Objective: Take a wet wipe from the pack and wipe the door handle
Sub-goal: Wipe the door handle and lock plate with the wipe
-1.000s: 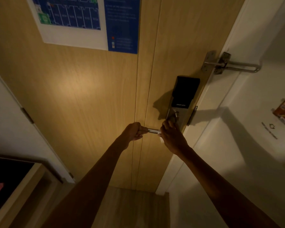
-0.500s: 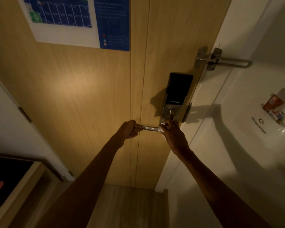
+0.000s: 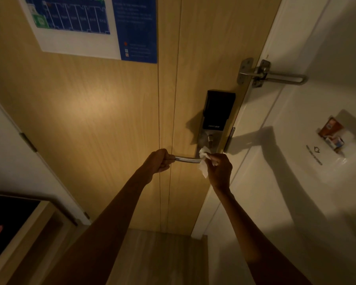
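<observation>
A metal lever door handle (image 3: pixel 187 159) juts left from the smart lock (image 3: pixel 218 112) on a wooden door (image 3: pixel 103 124). My left hand (image 3: pixel 158 161) is closed around the free end of the handle. My right hand (image 3: pixel 219 169) pinches a crumpled white wet wipe (image 3: pixel 203 161) against the handle's root, just under the lock plate. Part of the wipe hangs below the handle. No wipe pack shows in this view.
A swing-bar door guard (image 3: pixel 271 76) bridges door and white frame above the lock. On the white wall to the right hangs a card holder (image 3: pixel 331 136). An evacuation plan (image 3: pixel 90 25) is posted on the door. A wooden cabinet (image 3: pixel 14 229) stands at lower left.
My right hand has drawn back slightly from the lock, so the white wipe now shows clearly at the handle's root. The left hand stays on the handle's end.
</observation>
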Demonstrator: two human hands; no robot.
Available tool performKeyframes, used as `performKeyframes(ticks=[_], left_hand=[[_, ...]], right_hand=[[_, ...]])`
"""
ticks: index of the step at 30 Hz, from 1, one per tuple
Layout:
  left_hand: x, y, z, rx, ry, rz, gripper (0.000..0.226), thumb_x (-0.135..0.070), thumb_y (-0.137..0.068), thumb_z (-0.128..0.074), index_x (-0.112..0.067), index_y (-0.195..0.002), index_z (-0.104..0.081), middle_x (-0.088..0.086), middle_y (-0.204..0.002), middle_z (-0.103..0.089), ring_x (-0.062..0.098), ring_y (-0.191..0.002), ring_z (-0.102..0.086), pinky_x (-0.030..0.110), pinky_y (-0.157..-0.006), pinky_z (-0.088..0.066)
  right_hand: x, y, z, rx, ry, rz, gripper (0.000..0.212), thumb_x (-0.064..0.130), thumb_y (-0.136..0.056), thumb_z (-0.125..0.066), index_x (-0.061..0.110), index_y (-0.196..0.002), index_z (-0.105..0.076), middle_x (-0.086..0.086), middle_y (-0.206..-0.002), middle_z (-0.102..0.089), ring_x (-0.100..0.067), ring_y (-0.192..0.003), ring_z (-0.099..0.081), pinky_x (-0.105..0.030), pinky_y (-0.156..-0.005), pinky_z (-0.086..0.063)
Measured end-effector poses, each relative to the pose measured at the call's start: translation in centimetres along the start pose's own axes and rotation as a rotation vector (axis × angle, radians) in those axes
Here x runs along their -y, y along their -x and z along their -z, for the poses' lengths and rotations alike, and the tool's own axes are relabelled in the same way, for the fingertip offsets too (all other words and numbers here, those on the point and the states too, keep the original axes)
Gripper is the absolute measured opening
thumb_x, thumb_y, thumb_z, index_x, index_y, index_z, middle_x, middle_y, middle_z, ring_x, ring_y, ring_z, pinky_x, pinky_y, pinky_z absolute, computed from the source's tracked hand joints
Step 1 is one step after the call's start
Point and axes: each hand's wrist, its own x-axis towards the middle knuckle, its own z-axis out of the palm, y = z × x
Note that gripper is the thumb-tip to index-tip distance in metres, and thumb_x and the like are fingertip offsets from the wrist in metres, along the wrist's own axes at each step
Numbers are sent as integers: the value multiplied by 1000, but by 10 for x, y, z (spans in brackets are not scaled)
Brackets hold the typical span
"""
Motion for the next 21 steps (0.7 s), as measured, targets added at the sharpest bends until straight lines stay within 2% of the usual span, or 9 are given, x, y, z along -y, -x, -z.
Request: performKeyframes(ticks=[2,4,6,8,12,16,21], left_hand=[[1,-4,1,18,29,23,28,-14,-82,-45,1,-87,-67,2,-59,-51,9,-43,-38,20,-55,-41],[1,-7,3,35,52,34,29,-19,-82,-46,1,-87,-67,-2,-51,-48,7,-37,-36,18,-47,-39],[4,-7,4,25,45,31,32,-24,-83,-49,0,-86,-70,-2,-50,-51,7,-39,-41,19,-53,-44],[5,-7,5,8,40,23,35,-28,-84,-51,-1,-88,-72,0,-55,-57,8,-43,-48,21,-63,-48],[6,-10,4,13,42,19,39,-32,-83,-53,0,-93,-73,0,-57,-57,8,-45,-49,22,-67,-48],[4,-8,3,23,46,0,35,-29,-85,-52,0,-88,-72,4,-65,-53,11,-51,-44,24,-69,-44],[4,-6,2,19,43,-1,31,-26,-85,-52,-1,-82,-71,6,-68,-48,13,-54,-38,25,-66,-40]], right_hand=[[6,2,-3,2,-78,-119,28,27,-82,-74,7,-102,-69,-10,-104,-67,-19,-96,-64,-13,-83,-50],[12,5,-5,26,-130,-210,32,34,-84,-71,10,-104,-65,-7,-107,-65,-15,-96,-61,-7,-75,-47],[13,6,-4,48,-154,-263,31,38,-88,-64,12,-105,-65,-5,-106,-65,-13,-97,-61,-17,-81,-50],[8,3,-3,28,-192,-355,29,33,-90,-62,9,-104,-68,-6,-106,-68,-16,-99,-63,-29,-89,-51],[5,-6,-9,-30,-160,-430,24,34,-76,-79,15,-89,-73,-3,-96,-74,-17,-92,-68,-41,-93,-53],[9,-20,-11,-11,-117,-562,47,35,-71,-83,6,-104,-69,-11,-107,-72,-28,-99,-67,-44,-94,-52],[25,-35,-12,63,-12,-701,56,37,-79,-75,-3,-115,-59,-18,-118,-66,-33,-109,-62,-39,-90,-50]])
